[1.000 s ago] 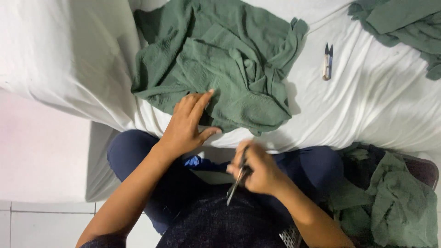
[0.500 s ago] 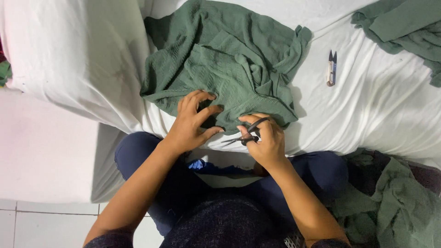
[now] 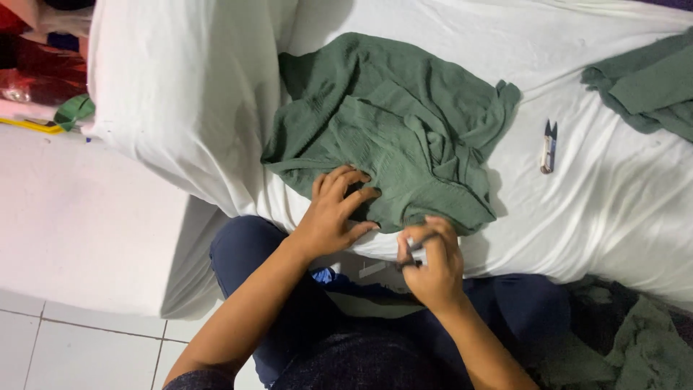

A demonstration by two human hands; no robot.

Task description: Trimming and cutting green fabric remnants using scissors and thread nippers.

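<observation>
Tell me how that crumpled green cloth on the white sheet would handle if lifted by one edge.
The green cloth lies in soft folds and wrinkles, so it would probably droop limply rather than hold shape. It looks thin, so likely light. Where the left hand presses it, it would probably bunch and slide over the white sheet if pushed.

The left hand (image 3: 333, 211) presses on a crumpled green cloth (image 3: 393, 126) on a white sheet (image 3: 613, 217). The right hand (image 3: 431, 261) holds small scissors (image 3: 417, 245) at the cloth's near edge. A little clipper (image 3: 548, 146) lies nearby.
</observation>
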